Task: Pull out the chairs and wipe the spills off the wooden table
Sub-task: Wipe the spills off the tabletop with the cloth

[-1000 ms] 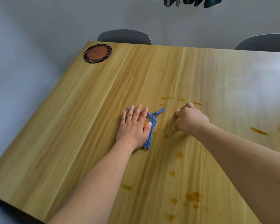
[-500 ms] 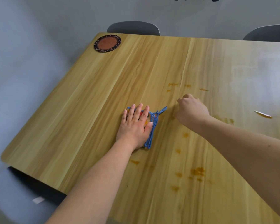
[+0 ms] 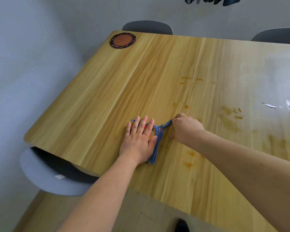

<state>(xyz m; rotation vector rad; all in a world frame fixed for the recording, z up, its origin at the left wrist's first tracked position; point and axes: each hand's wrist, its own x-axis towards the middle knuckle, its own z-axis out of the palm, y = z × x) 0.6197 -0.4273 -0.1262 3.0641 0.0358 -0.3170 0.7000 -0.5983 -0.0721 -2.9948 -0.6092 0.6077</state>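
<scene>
Wiping is barely starting, we are judging: left hand [image 3: 138, 141] is pressing fingers flat on folded blue-edged cloth [image 3: 155, 143], right hand [image 3: 185, 128] pinching its loop; orange spills [image 3: 188, 159] are remaining across the wooden table [image 3: 124, 91].

Grey wall [image 3: 40, 47] behind the wooden table [image 3: 124, 97]

Two grey chairs [image 3: 147, 27] beyond its far edge — another [image 3: 45, 174] tucked under its near-left corner; pale floor [image 3: 74, 215] below.

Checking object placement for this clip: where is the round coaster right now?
In the head view, the round coaster sits on the wooden table's far left corner, just in front of the grey chair.
</scene>
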